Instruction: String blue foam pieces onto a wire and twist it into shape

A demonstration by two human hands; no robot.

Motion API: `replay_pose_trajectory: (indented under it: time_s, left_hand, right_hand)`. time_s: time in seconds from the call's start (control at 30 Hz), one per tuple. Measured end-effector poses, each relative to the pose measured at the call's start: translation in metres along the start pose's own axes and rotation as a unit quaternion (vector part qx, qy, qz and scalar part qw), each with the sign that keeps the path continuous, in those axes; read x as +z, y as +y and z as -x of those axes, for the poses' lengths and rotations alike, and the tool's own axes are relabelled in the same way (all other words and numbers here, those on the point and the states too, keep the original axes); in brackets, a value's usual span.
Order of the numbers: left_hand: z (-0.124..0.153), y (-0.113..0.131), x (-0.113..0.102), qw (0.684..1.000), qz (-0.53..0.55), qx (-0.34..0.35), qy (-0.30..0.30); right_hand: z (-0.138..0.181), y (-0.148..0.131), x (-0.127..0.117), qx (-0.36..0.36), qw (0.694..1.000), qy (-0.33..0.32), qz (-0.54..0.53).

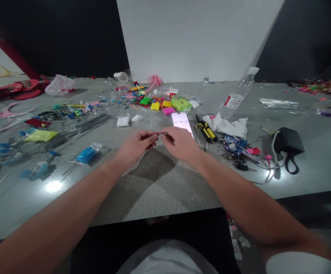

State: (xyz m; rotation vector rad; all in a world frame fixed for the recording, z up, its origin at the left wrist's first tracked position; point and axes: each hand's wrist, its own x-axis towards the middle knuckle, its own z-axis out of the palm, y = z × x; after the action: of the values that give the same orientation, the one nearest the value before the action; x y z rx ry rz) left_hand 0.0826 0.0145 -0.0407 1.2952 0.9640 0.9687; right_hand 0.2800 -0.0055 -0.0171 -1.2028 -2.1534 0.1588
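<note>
My left hand (136, 146) and my right hand (179, 142) meet over the middle of the grey table (159, 190). Both are pinched shut on the ends of one small, thin piece (159, 134) held between them; it is too small to name. Just behind my right hand lies a phone (181, 121) with a lit screen showing a timer. Yellow-handled pliers (207, 130) lie to the right of the phone.
Coloured clay blocks (165, 104) lie behind the phone. Thin wires (76, 129) and blue packets (87, 154) are at the left. A clear plastic bottle (236, 97), white tissue (228, 125) and a black pouch (288, 141) are at the right.
</note>
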Motion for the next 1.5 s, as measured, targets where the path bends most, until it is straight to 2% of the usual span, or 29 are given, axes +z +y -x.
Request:
replay_pose_trajectory:
  time_s: [0.3, 0.5, 0.67, 0.77, 1.0, 1.5]
  left_hand:
    - [0.0041, 0.0052, 0.0029, 0.997, -0.052, -0.004, -0.052]
    - [0.0049, 0.0044, 0.0036, 0.997, -0.062, 0.010, -0.036]
    - [0.0082, 0.0087, 0.0082, 0.994, -0.096, 0.019, -0.048]
    - [0.0086, 0.0094, 0.0086, 0.992, -0.109, 0.019, -0.059]
    - [0.0046, 0.0067, 0.0051, 0.992, -0.119, 0.038, -0.013]
    - [0.0038, 0.0083, 0.0046, 0.989, -0.138, 0.048, 0.002]
  right_hand:
    - [0.0023, -0.0001, 0.0029, -0.012, 1.000, -0.006, 0.002]
    - [0.0005, -0.0004, 0.0010, -0.034, 0.999, 0.022, 0.007]
    - [-0.0009, 0.0016, 0.0002, 0.003, 0.999, 0.054, -0.011]
    - [-0.0012, 0.0034, 0.0013, 0.031, 0.998, 0.044, -0.015]
    - [-0.0015, 0.0065, 0.0042, 0.072, 0.997, 0.013, -0.035]
    - [-0.0016, 0.0066, 0.0024, 0.054, 0.998, 0.006, -0.033]
